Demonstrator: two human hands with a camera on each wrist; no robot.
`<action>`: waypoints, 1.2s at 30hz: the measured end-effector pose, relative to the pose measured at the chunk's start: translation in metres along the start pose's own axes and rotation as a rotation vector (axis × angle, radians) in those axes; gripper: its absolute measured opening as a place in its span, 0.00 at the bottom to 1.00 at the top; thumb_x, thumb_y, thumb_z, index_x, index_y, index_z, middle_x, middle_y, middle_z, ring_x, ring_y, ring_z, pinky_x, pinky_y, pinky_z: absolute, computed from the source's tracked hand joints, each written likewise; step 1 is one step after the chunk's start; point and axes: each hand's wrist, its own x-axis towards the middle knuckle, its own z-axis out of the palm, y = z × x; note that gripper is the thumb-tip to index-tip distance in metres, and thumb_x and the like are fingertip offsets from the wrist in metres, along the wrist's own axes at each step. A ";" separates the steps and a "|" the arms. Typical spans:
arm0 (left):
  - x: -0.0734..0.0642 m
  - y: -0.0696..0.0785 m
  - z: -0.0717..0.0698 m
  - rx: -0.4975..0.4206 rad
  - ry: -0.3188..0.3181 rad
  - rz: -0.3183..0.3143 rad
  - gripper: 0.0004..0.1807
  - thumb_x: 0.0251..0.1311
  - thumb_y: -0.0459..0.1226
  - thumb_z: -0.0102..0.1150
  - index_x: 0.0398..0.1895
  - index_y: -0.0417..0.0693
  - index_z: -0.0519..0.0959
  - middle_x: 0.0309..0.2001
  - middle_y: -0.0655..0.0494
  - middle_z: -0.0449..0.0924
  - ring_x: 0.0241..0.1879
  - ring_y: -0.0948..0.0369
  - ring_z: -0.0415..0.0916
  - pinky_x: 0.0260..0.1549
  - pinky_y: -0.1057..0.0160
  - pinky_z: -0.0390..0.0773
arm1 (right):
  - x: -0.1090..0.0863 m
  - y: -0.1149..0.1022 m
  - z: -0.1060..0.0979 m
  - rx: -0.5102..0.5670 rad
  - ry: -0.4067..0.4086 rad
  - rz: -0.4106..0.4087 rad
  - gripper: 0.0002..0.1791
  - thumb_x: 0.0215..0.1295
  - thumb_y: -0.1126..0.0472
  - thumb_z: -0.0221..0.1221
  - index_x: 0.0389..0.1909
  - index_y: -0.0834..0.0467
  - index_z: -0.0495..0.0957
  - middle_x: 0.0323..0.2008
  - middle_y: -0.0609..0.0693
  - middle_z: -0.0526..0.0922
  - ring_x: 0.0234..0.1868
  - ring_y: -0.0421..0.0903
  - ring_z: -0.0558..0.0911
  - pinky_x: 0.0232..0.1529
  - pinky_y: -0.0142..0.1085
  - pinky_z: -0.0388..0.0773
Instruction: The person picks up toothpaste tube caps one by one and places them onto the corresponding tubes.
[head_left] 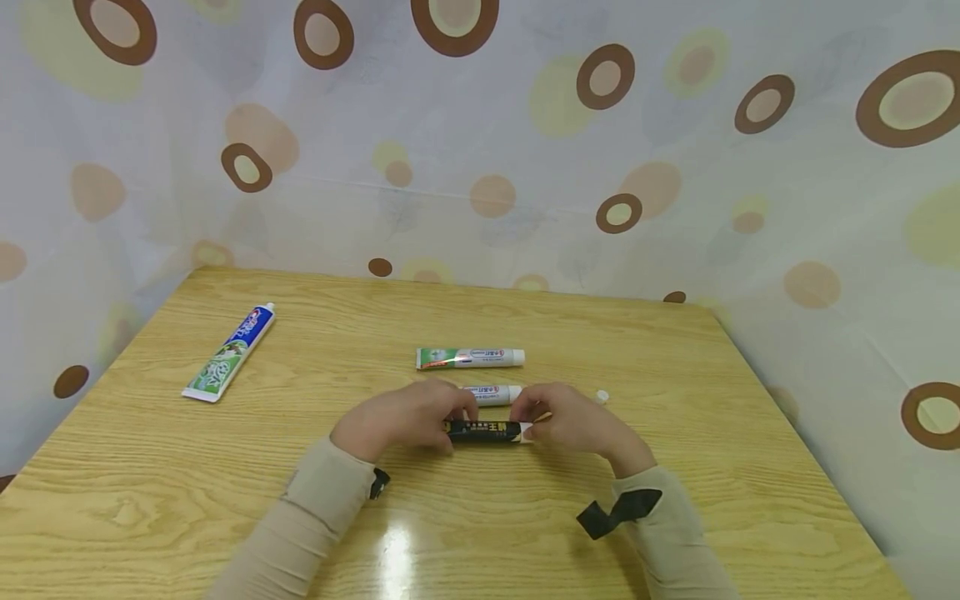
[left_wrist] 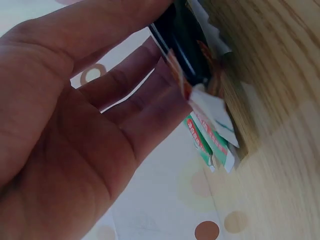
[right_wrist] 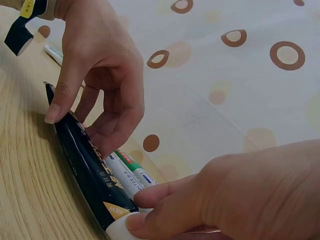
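Note:
A black toothpaste tube [head_left: 483, 431] with gold lettering lies crosswise on the table, its white cap end [right_wrist: 120, 229] to the right. My left hand [head_left: 408, 417] grips its tail half, thumb on the near side and fingers on the far side. At the other end my right hand [head_left: 573, 421] pinches the white cap between thumb and fingers. Just behind is a white and green toothpaste tube [head_left: 491, 396], its left part hidden by my left hand. A similar green and white tube [head_left: 468, 358] lies parallel, farther back.
A blue and green toothpaste tube [head_left: 228, 354] lies slanted at the table's left. One small white cap [head_left: 602, 397] sits right of my right hand. Patterned cloth [head_left: 465, 167] rises behind the wooden table [head_left: 465, 533] and along its sides.

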 end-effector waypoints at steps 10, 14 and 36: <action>0.000 0.014 0.004 0.124 -0.010 -0.082 0.24 0.49 0.32 0.76 0.50 0.55 0.80 0.46 0.57 0.79 0.39 0.63 0.73 0.42 0.63 0.77 | 0.000 -0.001 -0.001 -0.004 -0.029 -0.006 0.11 0.62 0.74 0.61 0.42 0.57 0.81 0.44 0.51 0.84 0.47 0.45 0.83 0.49 0.40 0.80; 0.000 0.016 0.005 0.145 -0.012 -0.096 0.26 0.49 0.33 0.77 0.52 0.55 0.80 0.47 0.57 0.79 0.40 0.64 0.74 0.42 0.63 0.78 | -0.004 0.002 -0.005 -0.031 -0.001 -0.010 0.11 0.66 0.70 0.59 0.46 0.57 0.81 0.46 0.51 0.84 0.49 0.47 0.82 0.51 0.43 0.79; -0.056 -0.045 -0.046 0.017 0.318 -0.222 0.18 0.66 0.33 0.61 0.59 0.43 0.75 0.53 0.42 0.79 0.53 0.47 0.77 0.51 0.48 0.78 | -0.033 0.020 -0.045 -0.014 0.353 0.087 0.11 0.73 0.62 0.55 0.51 0.61 0.80 0.53 0.62 0.81 0.56 0.57 0.79 0.56 0.51 0.78</action>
